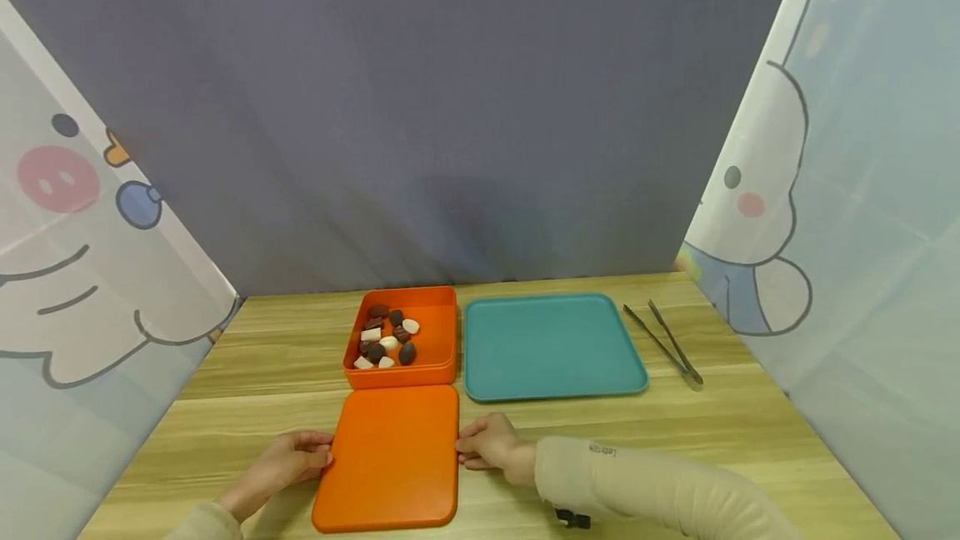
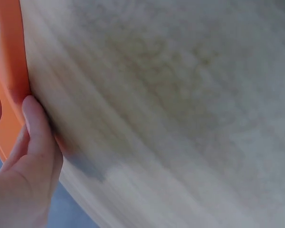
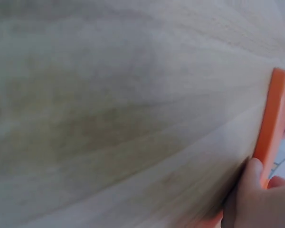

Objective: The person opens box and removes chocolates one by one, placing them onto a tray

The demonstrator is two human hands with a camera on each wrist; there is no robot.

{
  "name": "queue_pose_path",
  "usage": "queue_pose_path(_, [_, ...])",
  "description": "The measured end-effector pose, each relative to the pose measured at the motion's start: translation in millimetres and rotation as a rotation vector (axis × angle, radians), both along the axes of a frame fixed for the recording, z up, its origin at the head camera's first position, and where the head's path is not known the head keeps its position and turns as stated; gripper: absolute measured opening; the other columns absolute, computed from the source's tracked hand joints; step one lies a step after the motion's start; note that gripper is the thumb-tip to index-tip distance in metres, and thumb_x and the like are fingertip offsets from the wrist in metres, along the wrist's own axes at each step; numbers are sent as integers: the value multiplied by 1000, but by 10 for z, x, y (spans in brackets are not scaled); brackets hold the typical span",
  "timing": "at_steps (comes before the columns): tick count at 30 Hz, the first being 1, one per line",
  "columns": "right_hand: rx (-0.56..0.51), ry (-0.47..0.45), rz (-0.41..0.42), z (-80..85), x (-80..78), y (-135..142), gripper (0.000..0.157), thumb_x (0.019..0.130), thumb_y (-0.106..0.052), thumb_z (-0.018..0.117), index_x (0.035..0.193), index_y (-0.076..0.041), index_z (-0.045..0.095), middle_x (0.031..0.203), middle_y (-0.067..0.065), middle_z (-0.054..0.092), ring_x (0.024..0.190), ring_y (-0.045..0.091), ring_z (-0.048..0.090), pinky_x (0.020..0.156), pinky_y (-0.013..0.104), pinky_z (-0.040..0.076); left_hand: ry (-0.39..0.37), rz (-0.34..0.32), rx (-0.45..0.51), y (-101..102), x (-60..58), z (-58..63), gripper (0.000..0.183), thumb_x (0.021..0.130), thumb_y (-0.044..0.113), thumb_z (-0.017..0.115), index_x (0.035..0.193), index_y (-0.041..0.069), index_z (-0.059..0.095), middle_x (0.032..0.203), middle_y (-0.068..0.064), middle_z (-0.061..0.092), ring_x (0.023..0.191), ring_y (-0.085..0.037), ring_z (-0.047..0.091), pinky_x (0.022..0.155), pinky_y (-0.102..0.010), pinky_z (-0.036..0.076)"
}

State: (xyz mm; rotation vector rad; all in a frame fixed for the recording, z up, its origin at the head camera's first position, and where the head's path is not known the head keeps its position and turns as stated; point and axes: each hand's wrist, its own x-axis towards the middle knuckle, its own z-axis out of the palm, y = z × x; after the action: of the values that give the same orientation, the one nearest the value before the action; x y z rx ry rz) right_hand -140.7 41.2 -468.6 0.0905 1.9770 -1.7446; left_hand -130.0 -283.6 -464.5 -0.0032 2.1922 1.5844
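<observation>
A flat orange lid (image 1: 390,457) with rounded corners lies at the front of the wooden table, just before the orange box. On its left edge, my left hand (image 1: 288,463) grips it with thumb and fingertips. The right hand (image 1: 491,444) holds the opposite edge. In the left wrist view, the left hand (image 2: 31,166) has a fingertip against the lid's side (image 2: 12,52). The right wrist view has the right hand (image 3: 261,199) at the lid's rim (image 3: 273,116), its lower part cut off by the frame.
Behind the lid stands an open orange box (image 1: 438,323), several dark and white chocolate-like pieces (image 1: 386,340) gathered in its left half. A teal tray (image 1: 551,348) is to its right, then metal tongs (image 1: 667,344). Grey cloth (image 1: 450,107) hangs behind; printed curtains flank the table.
</observation>
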Motion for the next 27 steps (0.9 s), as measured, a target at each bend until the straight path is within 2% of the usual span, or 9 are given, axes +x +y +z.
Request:
queue_pose_path(3, [-30, -31, 35, 18, -9, 52, 24, 83, 0, 63, 105, 9, 59, 86, 10, 67, 71, 12, 63, 71, 31, 56, 7, -36, -25, -3, -5, 23, 55, 89, 9, 57, 121, -29, 34, 101, -9, 64, 88, -10, 62, 77, -30, 55])
queue_pose_path(6, [-58, -38, 70, 67, -23, 110, 33, 82, 1, 61, 112, 13, 56, 98, 15, 66, 83, 19, 65, 79, 35, 55, 35, -56, -74, -4, 16, 76, 56, 90, 15, 57, 122, -27, 35, 105, -14, 63, 89, -11, 61, 76, -30, 54])
queue_pose_path(10, [-67, -8, 118, 144, -58, 212, 44, 80, 2, 59, 121, 15, 50, 117, 24, 58, 103, 27, 61, 85, 38, 52, 98, -71, -131, 7, 31, 177, 55, 91, 17, 55, 124, -23, 38, 112, -24, 58, 89, -14, 59, 71, -29, 54])
queue_pose_path(12, [-77, 8, 138, 183, -82, 263, 46, 81, 0, 59, 124, 14, 48, 122, 26, 54, 107, 30, 58, 87, 39, 51, 140, -68, -159, 20, 31, 240, 53, 91, 17, 54, 124, -21, 39, 115, -28, 55, 90, -17, 59, 70, -30, 54])
queue_pose_path(15, [-88, 33, 147, 237, -121, 334, 45, 84, -3, 58, 125, 13, 47, 120, 24, 55, 106, 29, 58, 89, 40, 50, 196, -5, -218, 74, 20, 341, 49, 91, 16, 55, 125, -17, 44, 114, -27, 56, 92, -21, 59, 70, -29, 53])
queue_pose_path(18, [-99, 75, 131, 279, -150, 395, 42, 84, -3, 57, 122, 13, 50, 114, 23, 58, 102, 29, 60, 88, 40, 50, 254, 105, -270, 156, -10, 434, 43, 91, 15, 55, 124, -11, 50, 114, -23, 59, 93, -21, 61, 73, -27, 53])
queue_pose_path(22, [-112, 115, 124, 334, -182, 501, 39, 85, -6, 58, 120, 12, 52, 112, 24, 60, 101, 31, 61, 89, 40, 50, 393, 221, -302, 244, -94, 535, 34, 93, 13, 53, 120, -6, 55, 113, -21, 62, 90, -4, 61, 75, -19, 51])
queue_pose_path(25, [-113, 127, 125, 370, -206, 615, 41, 86, -9, 58, 121, 11, 52, 113, 24, 59, 102, 32, 60, 90, 42, 49, 523, 246, -282, 261, -195, 575, 32, 95, 13, 49, 120, -6, 56, 113, -22, 62, 87, 6, 58, 76, -13, 49])
queue_pose_path(27, [-108, 126, 126, 385, -215, 697, 42, 87, -11, 58, 122, 11, 51, 114, 24, 59, 102, 32, 59, 91, 43, 49, 574, 239, -260, 251, -276, 579, 33, 96, 13, 48, 122, -5, 54, 115, -23, 61, 89, 9, 57, 77, -11, 48])
